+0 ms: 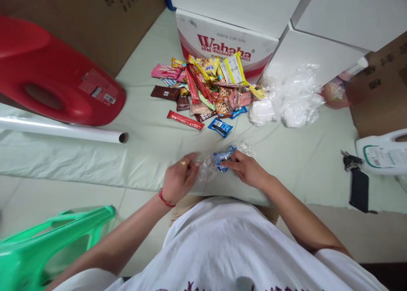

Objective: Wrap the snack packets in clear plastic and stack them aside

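My right hand [246, 167] pinches a small blue snack packet [222, 156] near the table's front edge. Beside and partly under the packet is a crinkled clear plastic bag [206, 168], and my left hand [182, 176] has its fingers closed on the bag's left end. Whether the packet is inside the bag or on top of it I cannot tell. Just beyond my hands lie another blue packet [220, 127] and a thin red stick packet [185, 120]. A pile of wrapped snacks [193, 85] in several colours spreads behind them.
A white Wahaha box [187, 32] stands behind the pile, with crumpled clear bags [295, 100] to its right. On the left are a red jug [63, 70] and a white roll [63, 129]. Keys with a black case [359, 189] lie right. A green stool [57, 240] stands below.
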Action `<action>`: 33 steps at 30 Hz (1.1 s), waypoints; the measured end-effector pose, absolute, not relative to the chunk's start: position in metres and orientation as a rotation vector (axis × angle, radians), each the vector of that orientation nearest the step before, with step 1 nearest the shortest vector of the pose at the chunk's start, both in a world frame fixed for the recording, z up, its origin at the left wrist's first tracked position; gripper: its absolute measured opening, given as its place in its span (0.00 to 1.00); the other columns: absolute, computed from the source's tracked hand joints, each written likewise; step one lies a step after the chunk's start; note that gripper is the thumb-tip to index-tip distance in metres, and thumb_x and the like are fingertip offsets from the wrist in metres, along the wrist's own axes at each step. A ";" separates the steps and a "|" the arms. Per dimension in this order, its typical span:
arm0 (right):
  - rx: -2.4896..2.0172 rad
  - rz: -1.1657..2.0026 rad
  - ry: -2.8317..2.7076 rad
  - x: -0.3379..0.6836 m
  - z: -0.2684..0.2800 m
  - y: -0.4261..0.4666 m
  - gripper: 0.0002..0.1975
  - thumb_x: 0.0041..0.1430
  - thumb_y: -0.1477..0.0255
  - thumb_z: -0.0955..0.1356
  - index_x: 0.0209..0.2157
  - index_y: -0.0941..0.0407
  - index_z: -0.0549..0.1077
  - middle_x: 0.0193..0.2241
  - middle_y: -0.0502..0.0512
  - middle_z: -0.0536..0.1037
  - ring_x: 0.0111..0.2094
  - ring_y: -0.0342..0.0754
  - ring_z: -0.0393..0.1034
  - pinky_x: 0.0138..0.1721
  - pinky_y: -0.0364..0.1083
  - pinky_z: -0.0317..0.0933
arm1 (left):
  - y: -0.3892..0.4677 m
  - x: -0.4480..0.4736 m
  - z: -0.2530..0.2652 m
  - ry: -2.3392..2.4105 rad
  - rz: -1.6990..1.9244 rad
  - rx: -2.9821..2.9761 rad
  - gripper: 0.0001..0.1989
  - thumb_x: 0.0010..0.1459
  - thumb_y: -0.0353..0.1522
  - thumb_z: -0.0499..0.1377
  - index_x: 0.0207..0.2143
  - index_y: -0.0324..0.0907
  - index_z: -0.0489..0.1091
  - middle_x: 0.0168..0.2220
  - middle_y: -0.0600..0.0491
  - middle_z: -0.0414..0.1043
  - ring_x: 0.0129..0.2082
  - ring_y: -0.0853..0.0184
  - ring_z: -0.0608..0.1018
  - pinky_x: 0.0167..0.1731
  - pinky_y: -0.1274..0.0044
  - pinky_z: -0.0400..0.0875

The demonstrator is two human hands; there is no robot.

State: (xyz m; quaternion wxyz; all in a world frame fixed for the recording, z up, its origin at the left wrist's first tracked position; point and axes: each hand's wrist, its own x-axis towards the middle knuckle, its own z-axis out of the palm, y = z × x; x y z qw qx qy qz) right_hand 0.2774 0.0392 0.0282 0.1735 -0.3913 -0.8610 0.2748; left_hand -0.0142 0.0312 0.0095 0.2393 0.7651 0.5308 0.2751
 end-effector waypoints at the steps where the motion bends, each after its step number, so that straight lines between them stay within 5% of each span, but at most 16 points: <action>1: -1.119 0.791 -2.437 0.277 0.028 0.039 0.20 0.74 0.74 0.60 0.59 0.49 0.76 0.39 0.56 0.71 0.36 0.47 0.66 0.37 0.45 0.63 | 0.035 -0.009 0.009 1.570 0.734 2.056 0.23 0.67 0.41 0.58 0.60 0.42 0.72 0.39 0.47 0.77 0.39 0.56 0.80 0.42 0.67 0.73; 3: -1.130 0.797 -2.428 0.277 0.028 0.038 0.19 0.74 0.74 0.61 0.59 0.48 0.77 0.39 0.56 0.71 0.36 0.47 0.66 0.37 0.45 0.63 | 0.042 0.000 0.008 1.640 0.675 2.093 0.27 0.57 0.44 0.66 0.56 0.42 0.75 0.49 0.40 0.74 0.53 0.45 0.76 0.52 0.58 0.72; 5: -1.137 0.792 -2.423 0.277 0.028 0.037 0.20 0.74 0.74 0.61 0.59 0.49 0.77 0.39 0.56 0.71 0.36 0.47 0.66 0.37 0.45 0.63 | 0.046 0.003 0.007 1.544 0.648 2.144 0.19 0.52 0.42 0.68 0.44 0.43 0.78 0.55 0.38 0.72 0.63 0.37 0.68 0.60 0.50 0.66; 7: -1.138 0.780 -2.419 0.276 0.027 0.037 0.21 0.73 0.76 0.60 0.59 0.49 0.77 0.39 0.56 0.71 0.35 0.47 0.65 0.37 0.45 0.63 | 0.046 0.001 0.010 1.429 0.657 2.091 0.10 0.52 0.39 0.66 0.34 0.43 0.76 0.53 0.41 0.73 0.64 0.39 0.68 0.60 0.51 0.66; 10: -1.127 0.785 -2.418 0.276 0.027 0.036 0.21 0.73 0.77 0.60 0.58 0.50 0.78 0.39 0.55 0.70 0.35 0.46 0.64 0.36 0.44 0.62 | 0.043 -0.005 0.027 1.342 0.597 1.732 0.10 0.56 0.39 0.63 0.28 0.45 0.68 0.34 0.50 0.75 0.40 0.55 0.80 0.41 0.65 0.76; 13: -1.131 0.801 -2.416 0.276 0.028 0.037 0.21 0.73 0.77 0.61 0.58 0.49 0.78 0.39 0.55 0.70 0.35 0.46 0.64 0.36 0.43 0.61 | 0.045 0.003 0.051 1.227 0.574 1.207 0.16 0.56 0.42 0.66 0.27 0.46 0.62 0.20 0.59 0.65 0.21 0.67 0.73 0.24 0.75 0.68; 18: -1.163 0.790 -2.443 0.270 0.029 0.040 0.16 0.70 0.78 0.62 0.47 0.53 0.81 0.39 0.56 0.71 0.36 0.47 0.65 0.38 0.44 0.63 | 0.056 0.051 0.064 1.063 0.719 0.982 0.11 0.56 0.40 0.65 0.33 0.42 0.72 0.26 0.54 0.75 0.27 0.67 0.77 0.29 0.75 0.71; 24: -1.034 0.883 -2.352 0.278 0.048 0.036 0.16 0.71 0.76 0.61 0.48 0.55 0.80 0.45 0.63 0.77 0.45 0.53 0.72 0.45 0.50 0.70 | 0.053 0.078 0.036 1.201 0.749 1.845 0.18 0.66 0.32 0.52 0.49 0.44 0.80 0.46 0.47 0.80 0.48 0.59 0.78 0.53 0.65 0.74; 28: -1.116 1.017 -2.072 0.315 0.067 0.033 0.15 0.73 0.71 0.62 0.49 0.50 0.81 0.46 0.59 0.81 0.48 0.52 0.75 0.50 0.52 0.70 | 0.042 0.077 0.022 1.286 0.625 2.252 0.21 0.68 0.30 0.52 0.59 0.48 0.75 0.50 0.46 0.75 0.49 0.59 0.75 0.45 0.70 0.74; 33: -1.711 0.859 -1.411 0.343 0.066 0.045 0.20 0.71 0.55 0.65 0.48 0.54 0.80 0.36 0.55 0.80 0.30 0.46 0.69 0.34 0.46 0.64 | 0.038 0.082 0.019 1.340 0.499 2.495 0.22 0.69 0.28 0.52 0.61 0.50 0.73 0.49 0.47 0.75 0.46 0.59 0.75 0.40 0.71 0.73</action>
